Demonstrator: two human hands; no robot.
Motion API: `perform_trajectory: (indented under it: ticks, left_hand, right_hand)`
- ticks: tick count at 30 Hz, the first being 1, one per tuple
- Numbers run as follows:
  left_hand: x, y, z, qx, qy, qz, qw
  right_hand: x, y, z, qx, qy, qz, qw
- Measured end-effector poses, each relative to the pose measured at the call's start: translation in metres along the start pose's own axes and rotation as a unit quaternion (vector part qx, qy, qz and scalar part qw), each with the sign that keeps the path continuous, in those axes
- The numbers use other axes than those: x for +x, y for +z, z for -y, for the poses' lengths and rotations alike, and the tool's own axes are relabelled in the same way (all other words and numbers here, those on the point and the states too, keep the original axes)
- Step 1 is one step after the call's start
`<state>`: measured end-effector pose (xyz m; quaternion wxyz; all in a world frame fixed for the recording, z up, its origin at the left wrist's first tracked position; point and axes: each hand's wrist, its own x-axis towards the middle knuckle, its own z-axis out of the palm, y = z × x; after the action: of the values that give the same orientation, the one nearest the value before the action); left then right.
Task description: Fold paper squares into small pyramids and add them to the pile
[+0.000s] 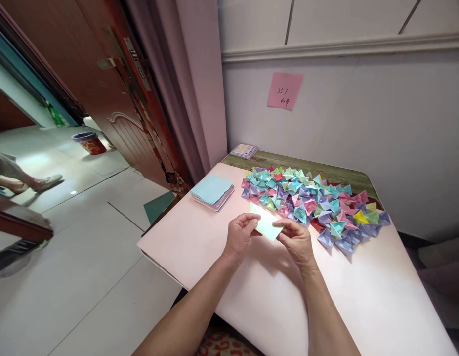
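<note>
A pale green sheet of origami paper (267, 223) is held up above the table between my two hands. My left hand (241, 233) pinches its left edge between thumb and fingers. On the opposite edge, my right hand (296, 241) grips the paper the same way. Just beyond the hands lies a spread pile of folded paper boats (307, 198) in blue, purple, pink, green, red and yellow. To the left of the pile sits a stack of square paper (212, 190) with a light blue sheet on top.
The table (185, 242) has a pale pink cover. A small stack of cards (244, 151) lies at its back corner. A pink note (285, 91) is stuck on the wall. Left are an open wooden door (114, 99), a red bin (90, 142) and a person's foot (47, 183).
</note>
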<state>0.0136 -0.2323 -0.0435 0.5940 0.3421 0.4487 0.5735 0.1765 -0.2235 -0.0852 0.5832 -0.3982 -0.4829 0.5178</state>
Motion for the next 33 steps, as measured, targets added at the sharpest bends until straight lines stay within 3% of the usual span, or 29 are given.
perform_trajectory:
  ticks: [11,17,21,25,33]
  left_hand:
    - [-0.002,-0.008,-0.002,0.103,0.092,0.086,0.987]
    - [-0.001,-0.007,0.003,0.04,0.08,0.107,0.99]
    - [-0.003,-0.005,0.006,0.034,0.083,0.092,0.992]
    - [-0.005,-0.002,0.008,0.037,0.046,0.075,0.995]
    - [0.0,-0.006,0.011,0.027,-0.01,0.045,0.999]
  right_hand:
    - [0.0,0.0,0.005,-0.028,-0.044,0.001,0.999]
    - [0.001,0.0,0.002,-0.072,-0.051,-0.006,0.996]
    - [0.001,0.009,-0.002,-0.069,-0.028,-0.059,0.995]
    - [0.0,0.018,-0.002,-0.015,0.001,-0.099,0.995]
    - [-0.002,0.016,0.004,-0.007,0.016,-0.061,0.998]
